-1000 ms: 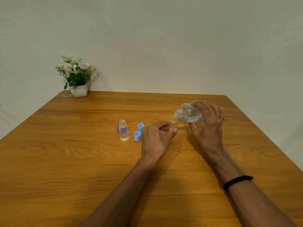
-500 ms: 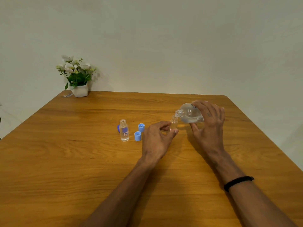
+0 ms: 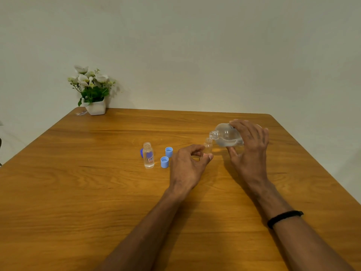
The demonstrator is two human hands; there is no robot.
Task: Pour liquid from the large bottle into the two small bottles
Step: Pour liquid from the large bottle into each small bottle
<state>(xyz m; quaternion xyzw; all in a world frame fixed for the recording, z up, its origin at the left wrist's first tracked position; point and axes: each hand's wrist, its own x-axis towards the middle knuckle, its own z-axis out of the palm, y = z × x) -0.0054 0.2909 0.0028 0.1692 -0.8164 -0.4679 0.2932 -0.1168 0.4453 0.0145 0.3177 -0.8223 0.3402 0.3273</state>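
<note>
Hands work on the right half of the wooden desk [image 3: 97, 192]. The right hand [image 3: 251, 151] wraps its fingers over and its thumb under the large clear plastic bottle [image 3: 226, 136], holding it tipped almost level with its open neck pointing left, just above the mouth of a small clear bottle [image 3: 208, 146]. Liquid pools along the large bottle's lower side. The left hand [image 3: 188, 167] pinches that small bottle low down between thumb and curled fingers, keeping it upright on the desk; how full it is cannot be told.

To the left, apart from the hands, a 2nd small clear bottle with a red label [image 3: 148, 155] stands upright and uncapped. 2 light blue caps [image 3: 167, 157] sit open side up between it and the left hand, and a darker blue cap [image 3: 141, 152] shows just behind the bottle.

A white pot of white flowers [image 3: 93, 90] stands at the far left corner, against the wall, with a small scrap [image 3: 81, 113] beside it on the desk edge. The right hand is well inside the right edge and the far edge. Broad bare wood lies on the left and in front of the forearms. A black band [image 3: 284, 218] circles the right wrist.
</note>
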